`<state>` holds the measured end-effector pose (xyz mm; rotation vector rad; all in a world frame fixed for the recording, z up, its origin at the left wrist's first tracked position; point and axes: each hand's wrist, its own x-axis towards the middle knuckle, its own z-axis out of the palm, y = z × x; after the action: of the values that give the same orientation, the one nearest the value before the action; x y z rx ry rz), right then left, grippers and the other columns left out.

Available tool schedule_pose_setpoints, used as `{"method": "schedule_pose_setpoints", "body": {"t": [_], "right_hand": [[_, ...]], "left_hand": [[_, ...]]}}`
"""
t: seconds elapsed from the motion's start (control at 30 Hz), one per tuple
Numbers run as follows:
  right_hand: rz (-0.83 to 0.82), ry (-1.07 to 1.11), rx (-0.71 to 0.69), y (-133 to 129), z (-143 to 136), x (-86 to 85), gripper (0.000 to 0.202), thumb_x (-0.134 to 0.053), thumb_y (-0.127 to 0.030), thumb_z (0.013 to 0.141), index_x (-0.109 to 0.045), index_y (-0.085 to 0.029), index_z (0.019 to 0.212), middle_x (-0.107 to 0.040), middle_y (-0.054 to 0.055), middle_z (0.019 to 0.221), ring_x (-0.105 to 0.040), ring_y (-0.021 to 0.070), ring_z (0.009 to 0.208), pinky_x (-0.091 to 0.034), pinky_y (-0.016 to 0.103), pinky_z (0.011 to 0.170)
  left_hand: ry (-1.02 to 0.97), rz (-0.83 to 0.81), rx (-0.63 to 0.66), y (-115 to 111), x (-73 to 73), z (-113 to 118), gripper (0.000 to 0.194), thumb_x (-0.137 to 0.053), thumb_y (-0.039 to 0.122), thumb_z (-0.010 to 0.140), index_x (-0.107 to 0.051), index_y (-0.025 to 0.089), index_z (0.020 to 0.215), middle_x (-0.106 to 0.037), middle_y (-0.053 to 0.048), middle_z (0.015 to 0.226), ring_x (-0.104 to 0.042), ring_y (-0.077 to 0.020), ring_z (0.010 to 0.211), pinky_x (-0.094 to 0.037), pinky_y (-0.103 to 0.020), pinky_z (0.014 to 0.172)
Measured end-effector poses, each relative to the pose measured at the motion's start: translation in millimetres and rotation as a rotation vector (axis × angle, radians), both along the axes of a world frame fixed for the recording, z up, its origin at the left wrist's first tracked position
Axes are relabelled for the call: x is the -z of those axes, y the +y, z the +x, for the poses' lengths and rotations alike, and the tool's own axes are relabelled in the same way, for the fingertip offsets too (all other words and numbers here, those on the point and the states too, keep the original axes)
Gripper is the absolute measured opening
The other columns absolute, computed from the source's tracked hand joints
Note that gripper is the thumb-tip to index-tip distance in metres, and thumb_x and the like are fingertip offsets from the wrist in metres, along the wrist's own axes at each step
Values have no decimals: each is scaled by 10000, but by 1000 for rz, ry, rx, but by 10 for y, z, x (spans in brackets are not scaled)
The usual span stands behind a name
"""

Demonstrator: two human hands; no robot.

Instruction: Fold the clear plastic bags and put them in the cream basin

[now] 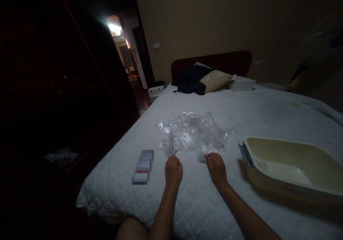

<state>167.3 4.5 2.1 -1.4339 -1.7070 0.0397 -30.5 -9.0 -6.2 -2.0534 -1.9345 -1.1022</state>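
A crumpled heap of clear plastic [191, 131] lies spread on the white quilted bed, just beyond both hands. My left hand [173, 168] is closed on the near left edge of the plastic. With thumb and fingers pinched, my right hand [215, 164] grips the near right edge. The plastic between the two hands lies loose and wrinkled. Left of my left hand, a flat oblong object [143, 166], blurred by pixelation, rests on the bed.
A large cream tub [289, 168] with a grey handle stands at the right on the bed [120, 193]. Dark cloth [191, 80], a beige pillow [216, 80] and a white box [243, 84] are near the headboard [211, 61]. A doorway opens at the back left.
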Motion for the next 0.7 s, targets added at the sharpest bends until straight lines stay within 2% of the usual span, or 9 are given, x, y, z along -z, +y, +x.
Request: {"method": "schedule_pose_setpoints", "body": {"t": [0.1, 0.2, 0.27, 0.37, 0.43, 0.53, 0.57, 0.63, 0.7], "right_hand": [[-65, 223, 60, -93, 52, 8, 261, -317, -358, 871, -513, -189, 842, -559, 96, 829, -508, 218, 800, -401, 340, 752], [-203, 478, 78, -166, 134, 4, 284, -331, -416, 843, -508, -195, 826, -572, 80, 803, -526, 210, 755, -425, 312, 695], [-343, 683, -18, -203, 206, -8, 264, -378, -429, 806, -512, -202, 790, -583, 60, 771, -544, 204, 716, -440, 298, 647], [-525, 995, -270, -254, 313, -42, 191, -466, -374, 739, -541, -212, 807, -612, 37, 780, -578, 200, 713, -458, 301, 644], [-594, 1132, -395, -289, 359, -72, 193, -496, -347, 710, -561, -220, 839, -633, 33, 801, -594, 206, 738, -465, 319, 674], [-648, 1199, -441, -332, 368, -107, 199, -521, -351, 681, -583, -223, 820, -649, 36, 777, -604, 214, 726, -469, 333, 671], [-659, 1195, -439, -341, 358, -112, 200, -530, -355, 673, -586, -224, 814, -650, 35, 769, -603, 213, 717, -469, 330, 662], [-670, 1174, -443, -349, 327, -112, 207, -552, -368, 666, -590, -225, 810, -647, 31, 763, -597, 205, 707, -464, 316, 646], [-666, 1171, -454, -349, 292, -102, 212, -578, -399, 671, -585, -218, 780, -631, 20, 720, -581, 185, 663, -453, 291, 608]], "left_hand": [[-8, 2, 12, -3, -5, 0, 159, -421, 97, 772, -560, 175, 783, -558, -69, 811, -513, -202, 809, -405, -343, 748], [-31, -8, 19, -12, -23, -1, 163, -416, 101, 774, -559, 176, 758, -557, -68, 787, -515, -200, 793, -405, -343, 744], [-68, -7, 34, -23, -38, -2, 160, -416, 110, 775, -559, 176, 751, -557, -68, 784, -513, -200, 795, -403, -344, 750], [-202, 8, 74, -44, -68, 19, 143, -423, 138, 775, -559, 178, 755, -557, -65, 794, -508, -198, 815, -399, -341, 769], [-399, -9, 85, -65, -105, 71, 118, -437, 177, 774, -553, 180, 755, -550, -58, 791, -512, -188, 798, -410, -319, 740], [-853, -142, 129, -115, -196, 227, 130, -485, 286, 765, -536, 170, 737, -545, -45, 747, -532, -165, 710, -427, -278, 646], [-1013, -214, 184, -138, -231, 296, 178, -499, 335, 761, -533, 163, 735, -550, -46, 732, -539, -161, 684, -428, -273, 625], [-1280, -409, 411, -190, -288, 444, 310, -474, 444, 773, -551, 151, 838, -585, -74, 821, -564, -168, 694, -435, -272, 601], [-1375, -545, 594, -236, -306, 576, 361, -527, 471, 742, -579, 140, 876, -598, -76, 848, -567, -163, 724, -434, -267, 645]]}}
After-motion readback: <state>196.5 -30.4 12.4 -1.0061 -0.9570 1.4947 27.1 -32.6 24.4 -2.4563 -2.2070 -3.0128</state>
